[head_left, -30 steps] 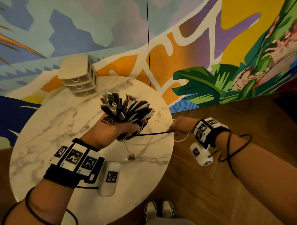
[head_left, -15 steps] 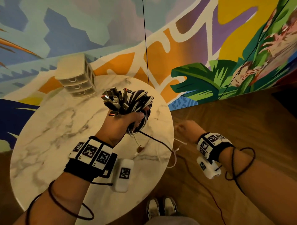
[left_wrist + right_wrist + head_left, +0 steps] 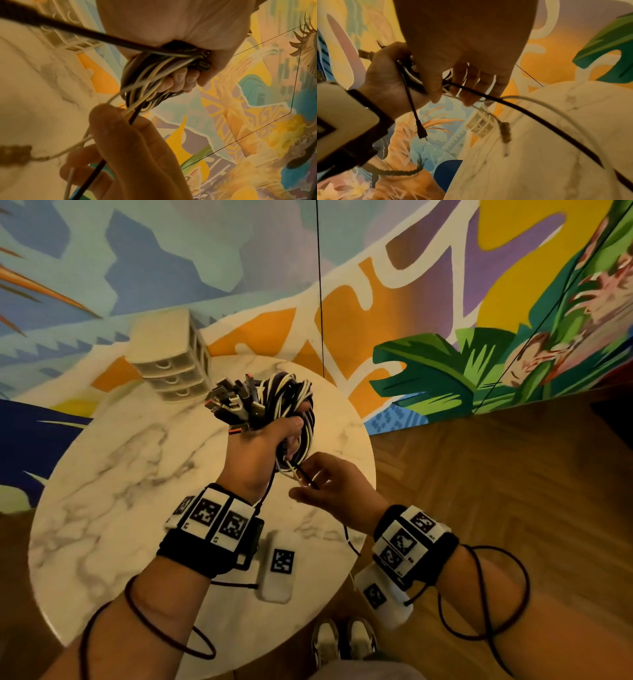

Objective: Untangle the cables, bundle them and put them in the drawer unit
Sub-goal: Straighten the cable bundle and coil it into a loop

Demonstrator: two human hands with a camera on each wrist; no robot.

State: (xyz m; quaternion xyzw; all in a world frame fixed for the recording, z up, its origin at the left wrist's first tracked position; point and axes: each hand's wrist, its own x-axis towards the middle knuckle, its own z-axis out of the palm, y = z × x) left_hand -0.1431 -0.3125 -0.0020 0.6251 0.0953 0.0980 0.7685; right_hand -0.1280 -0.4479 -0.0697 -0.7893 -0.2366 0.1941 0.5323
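My left hand [image 3: 263,446] grips a coiled bundle of black and white cables [image 3: 291,402] above the round marble table [image 3: 102,474], with a cluster of plugs [image 3: 233,402] sticking up to the left. My right hand [image 3: 329,484] sits just below the bundle and pinches loose black and white cable ends [image 3: 305,479] trailing from it. In the left wrist view the fingers [image 3: 180,79] curl round the coil [image 3: 145,81], and the right hand [image 3: 130,142] holds a black strand. A plug [image 3: 505,132] dangles in the right wrist view. The beige drawer unit [image 3: 171,361] stands at the table's far edge, drawers closed.
A painted mural wall [image 3: 445,302] rises right behind the table. Wooden floor [image 3: 496,491] lies to the right, and my shoes [image 3: 342,642] show below the table's near edge. Sensor leads loop round both forearms.
My right hand came in from the table's right edge to just under the bundle and took hold of the trailing cable ends. The left hand lifted the bundle slightly up and right.
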